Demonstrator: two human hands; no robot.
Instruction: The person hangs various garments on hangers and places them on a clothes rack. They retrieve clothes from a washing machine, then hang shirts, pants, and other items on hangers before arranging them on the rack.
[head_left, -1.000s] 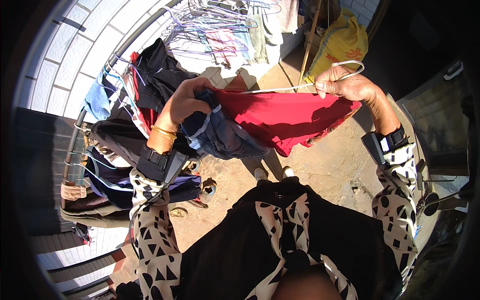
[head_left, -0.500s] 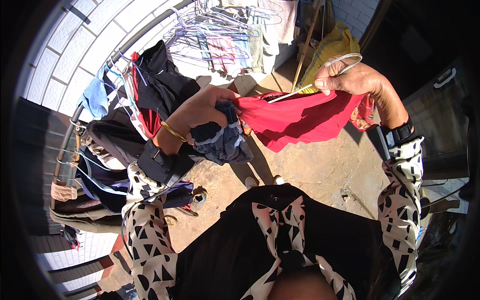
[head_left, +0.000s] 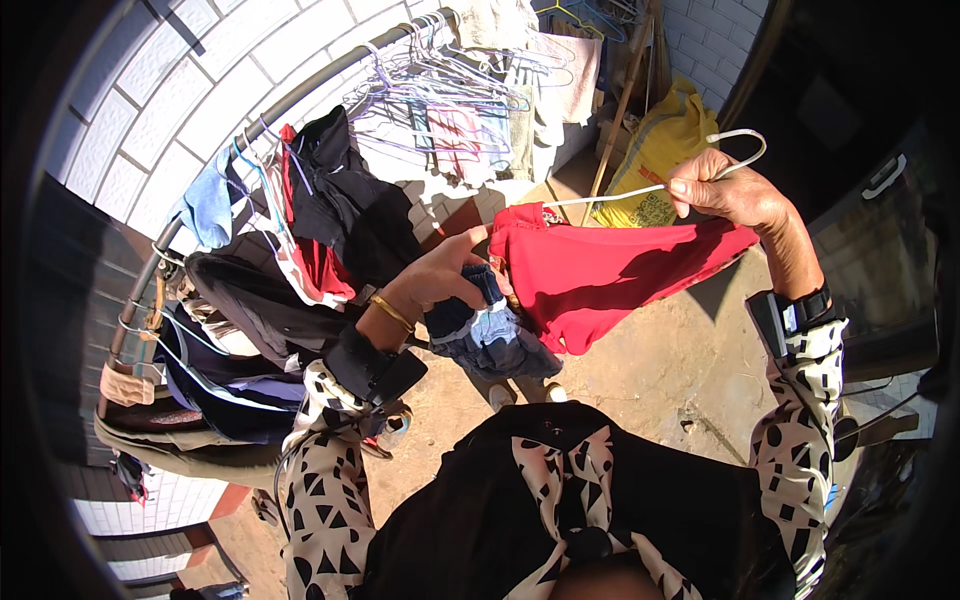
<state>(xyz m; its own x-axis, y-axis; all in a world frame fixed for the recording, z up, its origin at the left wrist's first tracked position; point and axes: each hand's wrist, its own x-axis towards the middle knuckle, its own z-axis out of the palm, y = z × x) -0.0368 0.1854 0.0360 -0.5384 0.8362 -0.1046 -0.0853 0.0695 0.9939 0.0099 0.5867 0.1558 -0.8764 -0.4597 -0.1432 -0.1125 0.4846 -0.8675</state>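
My right hand [head_left: 735, 190] is closed on a white hanger [head_left: 620, 197] near its hook, which curls up above my fingers. The hanger's straight end reaches left to the top edge of a red garment [head_left: 610, 275], which hangs spread out below it. At the garment's left edge my left hand [head_left: 438, 275] is closed, thumb and fingers pinching the cloth. A dark blue garment with a lighter band [head_left: 495, 335] is bunched under the same hand. How the hanger sits inside the red cloth is hidden.
A metal rail [head_left: 290, 92] curves along the white brick wall on the left. Black clothes [head_left: 360, 190] and others hang from it, with several bare hangers [head_left: 430, 95] at the far end. A yellow sack [head_left: 655, 150] and a wooden pole [head_left: 622, 110] stand at the back.
Both hands have shifted to the right, and the red garment has dropped slightly, its left end turned up around the hanger's end. The dark blue garment has moved along with my left hand.
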